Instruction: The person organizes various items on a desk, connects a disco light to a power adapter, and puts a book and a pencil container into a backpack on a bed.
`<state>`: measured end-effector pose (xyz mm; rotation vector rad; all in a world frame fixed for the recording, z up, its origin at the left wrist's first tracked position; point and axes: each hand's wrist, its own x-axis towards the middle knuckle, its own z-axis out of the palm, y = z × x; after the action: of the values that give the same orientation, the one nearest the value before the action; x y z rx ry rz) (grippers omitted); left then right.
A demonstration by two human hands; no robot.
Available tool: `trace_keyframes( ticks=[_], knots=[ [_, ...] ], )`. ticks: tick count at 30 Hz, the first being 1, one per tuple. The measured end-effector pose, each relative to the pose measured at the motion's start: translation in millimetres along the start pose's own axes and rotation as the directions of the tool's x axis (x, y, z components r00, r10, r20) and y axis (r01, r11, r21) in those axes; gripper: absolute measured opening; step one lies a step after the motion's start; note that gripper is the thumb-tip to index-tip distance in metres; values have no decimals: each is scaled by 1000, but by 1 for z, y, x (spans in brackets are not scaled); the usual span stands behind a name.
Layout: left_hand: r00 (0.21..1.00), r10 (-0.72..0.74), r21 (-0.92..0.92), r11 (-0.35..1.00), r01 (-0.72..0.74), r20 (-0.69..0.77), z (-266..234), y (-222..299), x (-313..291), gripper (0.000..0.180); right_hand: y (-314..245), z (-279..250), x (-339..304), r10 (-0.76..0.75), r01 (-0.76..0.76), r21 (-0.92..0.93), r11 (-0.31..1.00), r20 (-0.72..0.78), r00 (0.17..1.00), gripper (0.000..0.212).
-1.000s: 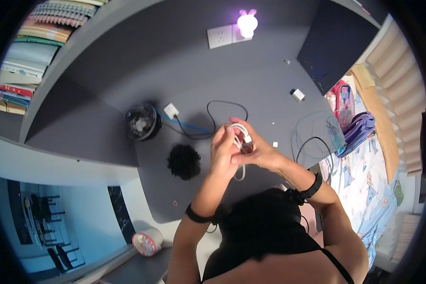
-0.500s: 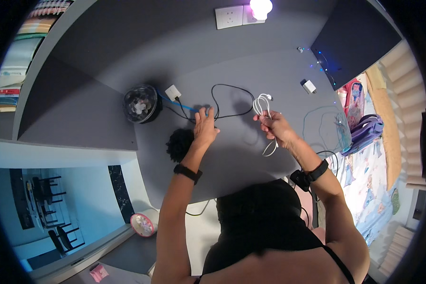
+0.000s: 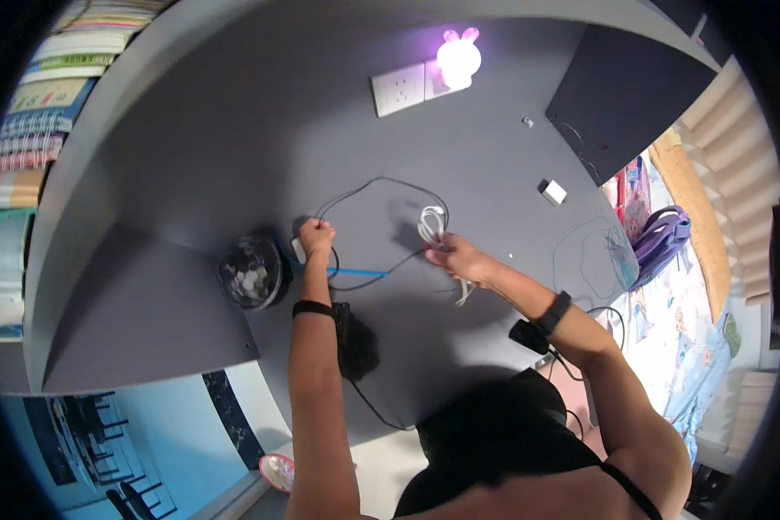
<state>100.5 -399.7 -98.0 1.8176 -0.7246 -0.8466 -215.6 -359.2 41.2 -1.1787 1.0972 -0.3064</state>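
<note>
In my right hand (image 3: pixel 461 259), the fingers are closed round a coiled white cable (image 3: pixel 431 225); its loops stick out above and its loose end hangs below. My left hand (image 3: pixel 317 236) is closed at a white charger block (image 3: pixel 299 250), with a thin black cable (image 3: pixel 381 179) running up to the fingers; the fingertips are partly hidden. This black cable spreads in a wide loop over the grey desk between my hands. A slim blue strip (image 3: pixel 357 272) lies just below my left hand. Beside my left forearm sits a black fluffy thing (image 3: pixel 357 344).
A round black container (image 3: pixel 253 272) with a clear top stands left of my left hand. Another white adapter (image 3: pixel 553 191) lies at the right. Wall sockets (image 3: pixel 399 90) and a glowing night light (image 3: pixel 458 61) are at the back. A purple bag (image 3: pixel 663 243) rests on the bed.
My left hand has moved left to the white charger block and its fingers have closed. My right hand still grips the white coil, now shifted left. The head view has tilted.
</note>
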Motion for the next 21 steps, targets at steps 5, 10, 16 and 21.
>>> trace_keyframes(
  ticks=[5, 10, 16, 21],
  knots=[
    [989, 40, -238, 969, -73, -142, -53, 0, 27, 15, -33, 60, 95, -34, 27, 72, 997, 107, 994, 36],
    [948, 314, 142, 937, -318, 49, -75, 18, -29, 29, -26, 116, 196, -3, 2, 96, 995, 5, 1000, 48],
    [976, 147, 111, 980, -166, 163, -123, 68, -160, 22, -54, 145, 177, -2, -12, -162, 987, -86, 996, 74],
    [965, 126, 64, 987, -144, 228, -129, 78, -221, 20, -20, 95, 112, -348, 309, -292, 905, -90, 933, 61]
  ],
)
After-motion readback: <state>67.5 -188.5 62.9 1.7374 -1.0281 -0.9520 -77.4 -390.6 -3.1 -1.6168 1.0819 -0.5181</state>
